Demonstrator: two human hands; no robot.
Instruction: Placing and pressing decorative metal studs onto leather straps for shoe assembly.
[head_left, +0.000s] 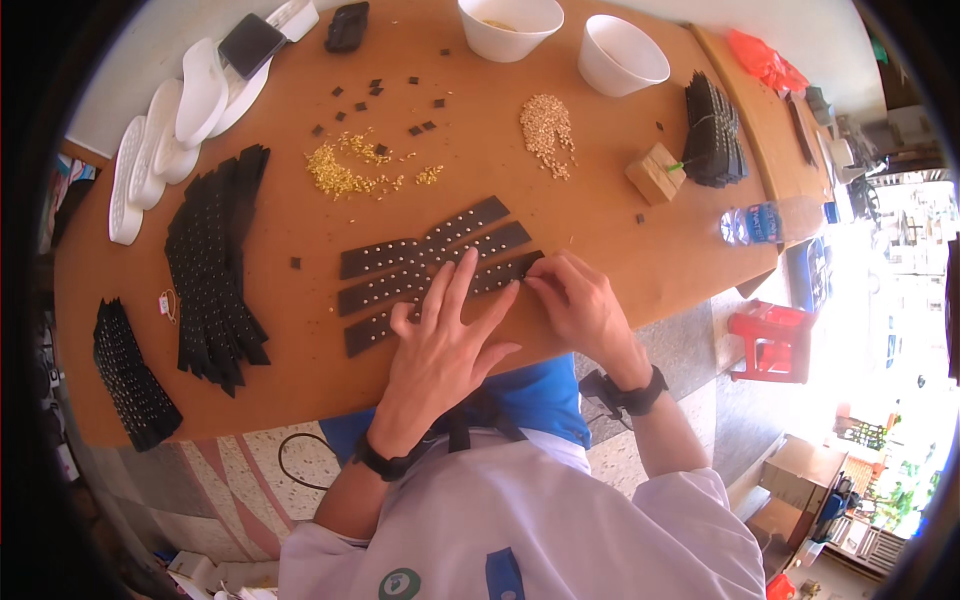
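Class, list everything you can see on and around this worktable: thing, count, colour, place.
studded strips: three, dark brown, table centre
strip piles: three, black, two left, one far right
gold studs: loose heap, yellow, above strips
beige beads: one heap, upper middle
bowls: two, white, top edge
wooden block: one, tan, right
water bottle: one, clear, right edge
stool: one, red, floor right
left hand: flat on strips
right hand: fingertips pinching at strip end

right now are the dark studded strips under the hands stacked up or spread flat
Spread flat: the studded strips lie side by side on the wooden table, the left hand pressing them down and the right hand pinching one end.
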